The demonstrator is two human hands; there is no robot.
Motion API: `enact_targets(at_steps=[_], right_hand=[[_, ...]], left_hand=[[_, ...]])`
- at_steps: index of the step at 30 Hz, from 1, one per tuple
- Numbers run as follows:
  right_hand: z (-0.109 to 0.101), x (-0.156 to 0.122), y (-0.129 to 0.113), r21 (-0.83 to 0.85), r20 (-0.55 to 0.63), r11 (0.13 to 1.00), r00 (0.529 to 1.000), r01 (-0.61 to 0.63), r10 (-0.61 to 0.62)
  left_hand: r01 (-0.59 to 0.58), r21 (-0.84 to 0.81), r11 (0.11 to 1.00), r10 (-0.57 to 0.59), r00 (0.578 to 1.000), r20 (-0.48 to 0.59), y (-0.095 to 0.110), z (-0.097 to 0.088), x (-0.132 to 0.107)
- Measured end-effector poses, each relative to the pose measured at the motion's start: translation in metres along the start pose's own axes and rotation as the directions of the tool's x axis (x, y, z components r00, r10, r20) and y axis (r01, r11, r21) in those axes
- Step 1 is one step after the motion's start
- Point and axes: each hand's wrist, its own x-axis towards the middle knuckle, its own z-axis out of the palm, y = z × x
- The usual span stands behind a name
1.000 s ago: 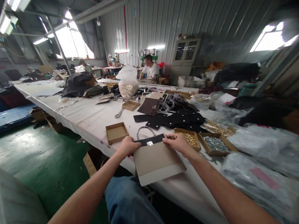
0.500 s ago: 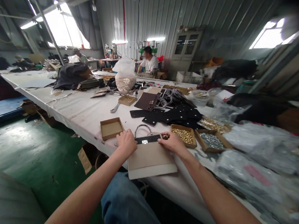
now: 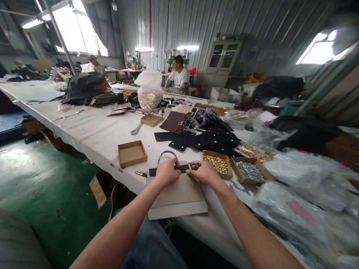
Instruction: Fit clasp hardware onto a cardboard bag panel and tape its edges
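A beige bag panel (image 3: 176, 193) lies at the table's near edge, with a black strip (image 3: 153, 172) across its upper part and a looped grey cord handle (image 3: 165, 153) beyond it. My left hand (image 3: 167, 172) is over the middle of the strip, its fingers pinched together; what they grip is hidden. My right hand (image 3: 204, 172) is closed at the strip's right end, thumb on the panel. A small dark item shows at its fingers, too small to name. A dark, slim tool (image 3: 141, 173) lies left of the panel, partly under it.
An open cardboard box (image 3: 132, 153) stands to the left. Boxes of gold fasteners (image 3: 216, 164) and silver fasteners (image 3: 249, 171) stand right. Black punched strips (image 3: 205, 139), a brown flap (image 3: 174, 122) and plastic bags (image 3: 299, 207) crowd the table. A co-worker (image 3: 178, 72) sits beyond.
My left hand has moved right, from the panel's upper left corner to the middle of the black strip, covering the pale metal plate seen there. My right hand stays at the right end.
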Motion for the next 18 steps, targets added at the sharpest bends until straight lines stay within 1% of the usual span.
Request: enact_targets(at_steps=[4, 6, 9, 11, 14, 18], right_hand=[[0.003, -0.009, 0.001, 0.023, 0.007, 1.000, 1.000, -0.012, 0.012], [0.005, -0.010, 0.002, 0.087, 0.016, 0.995, 0.999, -0.047, 0.046], [0.007, -0.006, 0.004, 0.245, 0.042, 0.964, 0.994, -0.104, 0.097], [0.009, -0.005, 0.004, 0.302, 0.035, 0.946, 0.993, -0.118, 0.112], [0.013, -0.007, 0.005, 0.315, 0.001, 0.941, 0.992, -0.124, 0.130], [0.018, -0.014, 0.010, 0.299, -0.054, 0.944, 0.985, -0.138, 0.161]], left_hand=[[0.010, -0.032, 0.999, -0.012, 0.998, -0.060, -0.006, 0.006, -0.009], [0.053, -0.039, 0.998, -0.056, 0.997, -0.058, -0.006, 0.007, -0.009], [0.150, -0.054, 0.987, -0.150, 0.989, 0.002, -0.002, 0.008, -0.001], [0.189, -0.052, 0.980, -0.187, 0.981, 0.046, 0.001, 0.007, 0.006], [0.219, -0.063, 0.974, -0.213, 0.973, 0.089, 0.005, 0.006, 0.010], [0.284, -0.112, 0.952, -0.270, 0.955, 0.123, 0.006, 0.009, 0.008]])
